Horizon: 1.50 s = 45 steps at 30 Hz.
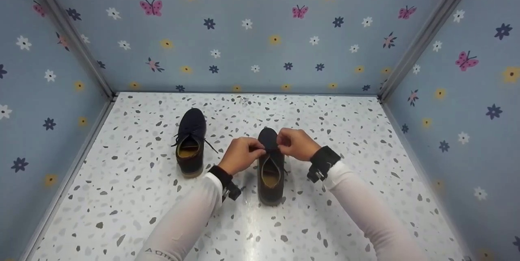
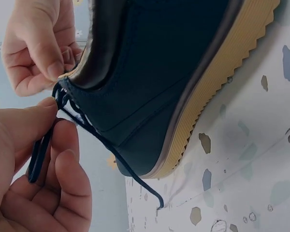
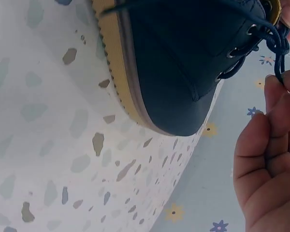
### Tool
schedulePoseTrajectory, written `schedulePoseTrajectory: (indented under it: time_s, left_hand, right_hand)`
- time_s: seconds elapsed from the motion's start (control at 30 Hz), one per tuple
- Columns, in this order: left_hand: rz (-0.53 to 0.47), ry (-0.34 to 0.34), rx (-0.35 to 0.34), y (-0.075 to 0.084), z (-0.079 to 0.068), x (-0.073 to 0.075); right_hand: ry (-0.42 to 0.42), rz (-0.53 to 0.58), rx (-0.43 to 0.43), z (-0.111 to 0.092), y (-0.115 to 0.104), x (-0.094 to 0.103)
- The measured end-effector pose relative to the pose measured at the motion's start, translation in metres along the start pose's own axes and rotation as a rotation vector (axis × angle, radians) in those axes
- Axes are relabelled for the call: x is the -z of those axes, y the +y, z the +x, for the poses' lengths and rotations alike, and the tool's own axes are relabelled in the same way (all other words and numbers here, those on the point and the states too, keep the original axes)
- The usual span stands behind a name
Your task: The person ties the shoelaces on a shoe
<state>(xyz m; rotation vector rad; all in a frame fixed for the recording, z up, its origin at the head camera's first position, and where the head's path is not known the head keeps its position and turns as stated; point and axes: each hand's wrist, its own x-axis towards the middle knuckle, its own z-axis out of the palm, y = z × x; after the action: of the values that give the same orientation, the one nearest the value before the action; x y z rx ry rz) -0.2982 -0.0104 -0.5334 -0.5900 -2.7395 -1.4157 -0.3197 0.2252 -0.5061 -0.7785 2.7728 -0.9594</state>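
A dark navy lace-up shoe with a tan ribbed sole stands between my hands, toe pointing away from me. My left hand pinches a doubled loop of the dark shoelace between thumb and forefinger, just beside the eyelets. On the other side, my right hand pinches another part of the lace close to the knot. One loose lace end hangs down along the shoe's side in the left wrist view. Lace runs through several metal eyelets in the right wrist view.
A matching shoe stands to the left, its laces hanging loose at both sides. The speckled white surface is bounded by blue flowered panels at the back and both sides, with grey metal strips at the corners.
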Motion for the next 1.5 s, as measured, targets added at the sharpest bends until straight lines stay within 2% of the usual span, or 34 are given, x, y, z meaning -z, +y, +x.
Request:
schedulePoseTrajectory:
  time_s: [0.07,0.2,0.37,0.57,0.7,0.8,0.93,1.0,1.1,1.27,1.37,1.5]
  left_hand:
    - [-0.014,-0.012,0.013,0.0,0.0,0.002]
    - [-0.027,-0.034,0.034,-0.001,0.0,0.005]
    - [-0.035,-0.059,0.048,0.0,0.0,0.01]
    - [-0.062,-0.087,0.063,0.0,-0.001,0.014]
    - [-0.085,-0.081,0.069,-0.001,-0.002,0.014]
    - [-0.087,-0.061,0.069,-0.002,-0.002,0.013]
    - [-0.086,-0.033,0.076,-0.004,-0.004,0.013]
    - [-0.095,-0.029,0.079,-0.004,-0.004,0.012]
    - [-0.122,-0.035,0.083,-0.005,-0.005,0.013]
    - [-0.196,-0.044,0.102,-0.008,-0.004,0.016]
    - [-0.216,-0.055,0.121,-0.009,-0.002,0.02]
    - [-0.194,-0.08,0.144,-0.009,-0.001,0.024]
  right_hand:
    - [-0.012,-0.035,0.013,0.0,0.0,0.001]
    - [-0.017,-0.152,0.098,0.001,-0.002,0.0]
    - [0.03,-0.249,0.195,0.0,-0.004,-0.001]
    - [0.036,-0.18,0.162,-0.002,-0.001,-0.003]
    - [0.043,-0.132,0.132,-0.003,0.002,-0.003]
    - [0.056,-0.211,0.204,-0.004,0.004,-0.003]
    - [0.11,-0.355,0.37,-0.005,0.004,-0.002]
    - [0.14,-0.377,0.405,-0.006,0.004,-0.003]
    - [0.145,-0.326,0.352,-0.005,0.004,-0.004]
    - [0.098,-0.185,0.146,-0.005,0.004,-0.004]
    - [0.057,-0.212,0.098,-0.005,0.003,-0.002]
    - [0.011,-0.338,0.119,-0.006,0.002,0.001]
